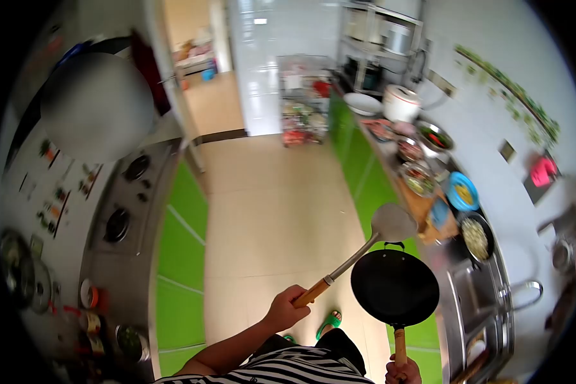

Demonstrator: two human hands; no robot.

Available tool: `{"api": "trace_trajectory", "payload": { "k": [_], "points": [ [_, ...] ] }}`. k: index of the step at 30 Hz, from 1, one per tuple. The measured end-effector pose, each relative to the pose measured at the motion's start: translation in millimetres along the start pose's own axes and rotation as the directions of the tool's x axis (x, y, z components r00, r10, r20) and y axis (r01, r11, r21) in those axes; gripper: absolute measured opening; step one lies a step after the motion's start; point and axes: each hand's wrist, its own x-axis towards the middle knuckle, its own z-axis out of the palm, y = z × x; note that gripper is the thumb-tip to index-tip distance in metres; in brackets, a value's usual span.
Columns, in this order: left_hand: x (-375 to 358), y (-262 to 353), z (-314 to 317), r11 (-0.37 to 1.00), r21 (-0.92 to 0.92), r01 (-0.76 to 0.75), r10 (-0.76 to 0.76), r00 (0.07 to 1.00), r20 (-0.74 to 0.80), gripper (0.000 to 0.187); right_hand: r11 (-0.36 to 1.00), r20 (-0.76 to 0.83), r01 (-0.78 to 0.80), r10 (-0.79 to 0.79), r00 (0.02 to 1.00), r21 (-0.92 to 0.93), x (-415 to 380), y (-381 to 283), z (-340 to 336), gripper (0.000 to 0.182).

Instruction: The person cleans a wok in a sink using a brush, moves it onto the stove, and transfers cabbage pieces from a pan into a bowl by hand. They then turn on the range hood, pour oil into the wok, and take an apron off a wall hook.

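My left hand point(288, 310) is closed round the wooden handle of a wok spatula point(393, 224), its wide metal blade raised to the right. My right hand point(403, 370) grips the wooden handle of a black wok point(395, 288), tilted so its dark inside faces me. The spatula blade overlaps the region just above the wok's far loop handle in this view. Both tools are held up over the floor beside the right counter.
To the left is a gas stove point(117, 224) with two burners. The right counter carries a cutting board point(422, 205), a blue basin point(462, 191), a pan of pale food point(475, 237) and several bowls. Nearer stands a sink point(472, 291). A wire rack point(304, 102) is at the back.
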Motion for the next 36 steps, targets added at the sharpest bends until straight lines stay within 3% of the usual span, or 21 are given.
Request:
{"api": "trace_trajectory", "payload": {
  "k": [3,4,9,13,14,15,16,17,18,19,21,23,25,27,29,31,32,36],
  "points": [
    [-15.7,-7.1,-45.8,0.995,-0.008,0.095,-0.095,0.981,-0.171,0.018,0.982,0.14,-0.17,0.18,0.974,-0.083,62.7,5.1,29.7,0.04],
    [-20.2,-17.8,-58.2,0.994,-0.037,0.102,-0.108,0.967,-0.231,0.02,0.963,0.131,-0.171,0.201,0.971,-0.207,84.5,3.8,62.6,0.042],
    [-44.2,-42.5,-124.0,0.971,-0.13,0.203,-0.241,0.848,-0.473,0.022,0.864,0.32,-0.269,0.421,0.849,-0.425,199.5,17.3,140.6,0.042],
    [-53.3,-46.9,-167.0,0.916,-0.181,0.357,-0.381,0.637,-0.67,0.023,0.757,0.449,-0.277,0.595,0.667,-0.592,295.3,35.7,219.8,0.041],
    [-54.4,-46.1,-177.1,0.927,-0.234,0.294,-0.367,0.578,-0.729,0.022,0.684,0.472,-0.323,0.703,0.532,-0.654,327.9,35.5,234.5,0.042],
    [-55.9,-50.4,-183.2,0.932,-0.284,0.224,-0.36,0.514,-0.778,0.021,0.662,0.475,-0.33,0.729,0.494,-0.673,332.9,34.4,272.7,0.042],
    [-55.5,-56.8,-190.9,0.929,-0.312,0.198,-0.369,0.463,-0.806,0.02,0.575,0.371,-0.329,0.776,0.51,-0.75,336.1,32.1,313.3,0.035],
    [-53.8,-55.8,-199.8,0.928,-0.316,0.195,-0.371,0.425,-0.826,0.02,0.484,0.271,-0.32,0.804,0.529,-0.815,342.7,30.9,349.9,0.029],
    [-52.0,-58.2,-207.1,0.918,-0.364,0.157,-0.396,0.355,-0.847,0.02,0.493,0.352,-0.316,0.842,0.41,-0.811,379.0,50.5,352.5,0.033],
    [-51.4,-57.1,-213.7,0.903,-0.412,0.121,-0.429,0.285,-0.857,0.02,0.386,0.286,-0.223,0.881,0.377,-0.895,403.5,60.8,369.2,0.032],
    [-50.3,-48.6,-224.0,0.9,-0.426,0.093,-0.436,0.179,-0.882,0.019,0.384,0.347,-0.175,0.915,0.208,-0.907,438.2,93.7,407.2,0.035],
    [-51.3,-48.7,-231.9,0.871,-0.491,0.023,-0.492,0.054,-0.869,0.019,0.423,0.41,-0.206,0.906,0.104,-0.883,453.9,128.3,449.6,0.034],
    [-61.0,-59.8,-244.9,0.891,-0.455,0.012,-0.454,-0.026,-0.89,0.019,0.426,0.44,-0.224,0.898,-0.014,-0.876,471.9,171.1,488.0,0.032],
    [-70.7,-60.9,-266.1,0.89,-0.453,0.04,-0.448,-0.094,-0.889,0.019,0.465,0.48,-0.186,0.876,-0.044,-0.865,483.6,216.9,521.8,0.03],
    [-79.9,-66.9,-291.2,0.872,-0.48,0.094,-0.468,-0.129,-0.874,0.021,0.436,0.465,-0.242,0.882,-0.076,-0.867,489.9,264.8,552.5,0.03],
    [-81.6,-64.2,-322.5,0.854,-0.511,0.099,-0.494,-0.152,-0.856,0.021,0.477,0.497,-0.194,0.865,-0.069,-0.857,488.1,313.8,581.1,0.027],
    [-85.8,-74.5,-335.0,0.866,-0.494,0.073,-0.482,-0.134,-0.866,0.022,0.44,0.477,-0.235,0.87,-0.129,-0.867,494.1,338.3,595.2,0.029],
    [-97.6,-91.9,-387.6,0.878,-0.474,0.06,-0.46,-0.159,-0.873,0.022,0.395,0.449,-0.266,0.875,-0.183,-0.879,504.7,410.9,638.4,0.029]
  ]
}}
